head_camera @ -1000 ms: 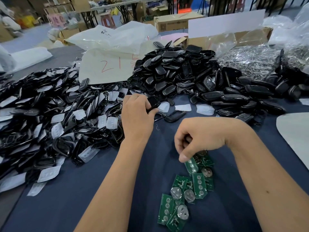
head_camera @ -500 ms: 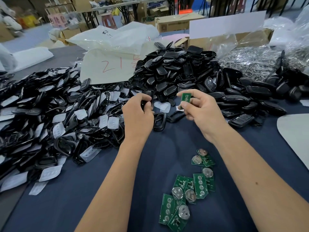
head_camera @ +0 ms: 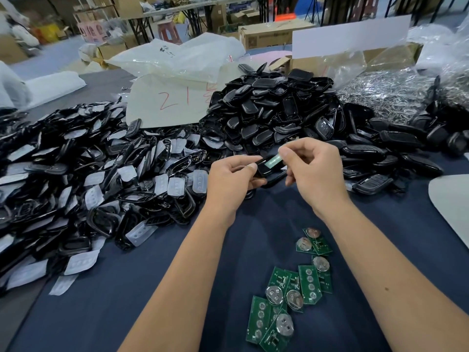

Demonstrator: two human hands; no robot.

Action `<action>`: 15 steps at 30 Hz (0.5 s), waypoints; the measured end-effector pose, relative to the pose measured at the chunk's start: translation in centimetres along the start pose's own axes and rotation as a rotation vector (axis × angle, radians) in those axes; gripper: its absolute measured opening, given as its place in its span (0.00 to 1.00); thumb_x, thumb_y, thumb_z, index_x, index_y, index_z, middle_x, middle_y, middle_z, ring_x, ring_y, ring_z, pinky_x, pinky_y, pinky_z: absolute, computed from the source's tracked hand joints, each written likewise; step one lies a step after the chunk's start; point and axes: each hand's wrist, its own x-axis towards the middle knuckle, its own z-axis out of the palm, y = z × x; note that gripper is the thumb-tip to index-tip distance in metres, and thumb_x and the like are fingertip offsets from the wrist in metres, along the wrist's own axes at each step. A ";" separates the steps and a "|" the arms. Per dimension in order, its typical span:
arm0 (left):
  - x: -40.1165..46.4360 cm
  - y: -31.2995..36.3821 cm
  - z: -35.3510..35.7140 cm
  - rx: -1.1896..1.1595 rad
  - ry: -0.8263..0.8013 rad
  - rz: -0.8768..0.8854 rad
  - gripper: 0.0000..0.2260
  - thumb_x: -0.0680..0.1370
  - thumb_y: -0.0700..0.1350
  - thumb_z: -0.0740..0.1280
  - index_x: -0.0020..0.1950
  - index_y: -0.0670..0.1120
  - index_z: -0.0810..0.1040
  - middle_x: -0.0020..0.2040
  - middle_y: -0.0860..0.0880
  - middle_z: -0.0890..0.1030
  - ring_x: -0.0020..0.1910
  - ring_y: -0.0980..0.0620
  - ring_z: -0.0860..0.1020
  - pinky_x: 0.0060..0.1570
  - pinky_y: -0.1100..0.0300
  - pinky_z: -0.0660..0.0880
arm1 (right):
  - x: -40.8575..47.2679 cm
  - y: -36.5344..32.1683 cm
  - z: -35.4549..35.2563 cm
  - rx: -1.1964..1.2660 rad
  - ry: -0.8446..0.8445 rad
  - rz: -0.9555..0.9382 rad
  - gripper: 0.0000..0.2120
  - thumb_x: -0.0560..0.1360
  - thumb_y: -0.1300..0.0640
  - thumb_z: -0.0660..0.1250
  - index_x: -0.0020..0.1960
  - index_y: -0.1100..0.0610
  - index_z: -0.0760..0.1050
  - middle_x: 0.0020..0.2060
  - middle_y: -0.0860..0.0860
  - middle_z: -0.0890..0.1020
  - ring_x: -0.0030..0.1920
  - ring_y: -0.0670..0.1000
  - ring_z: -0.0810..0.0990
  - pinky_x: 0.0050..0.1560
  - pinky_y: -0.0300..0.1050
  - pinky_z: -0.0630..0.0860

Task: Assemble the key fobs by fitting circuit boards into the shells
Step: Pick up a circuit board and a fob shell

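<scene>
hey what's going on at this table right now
A person is putting key fobs together by hand. The left hand grips a black shell, and the right hand pinches a green circuit board at the shell's opening; it does not look seated yet. More circuit boards lie loose on the blue table cloth near the person. Big heaps of black shell parts and fob halves lie to the left and behind the hands.

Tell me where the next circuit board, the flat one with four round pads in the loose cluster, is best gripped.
Probably by its long edges, pinched from above: that circuit board lies flat, pads up, its right edge overlapping a neighbour. Both hands are busy: left hand holds the shell.
</scene>
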 end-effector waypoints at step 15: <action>0.3 -0.5 -0.2 -0.061 -0.023 -0.037 0.11 0.82 0.34 0.65 0.55 0.40 0.87 0.52 0.40 0.87 0.41 0.46 0.86 0.44 0.60 0.82 | -1.0 -0.6 0.9 -0.084 0.043 -0.068 0.01 0.77 0.62 0.76 0.48 0.59 0.84 0.35 0.51 0.85 0.31 0.50 0.85 0.30 0.43 0.82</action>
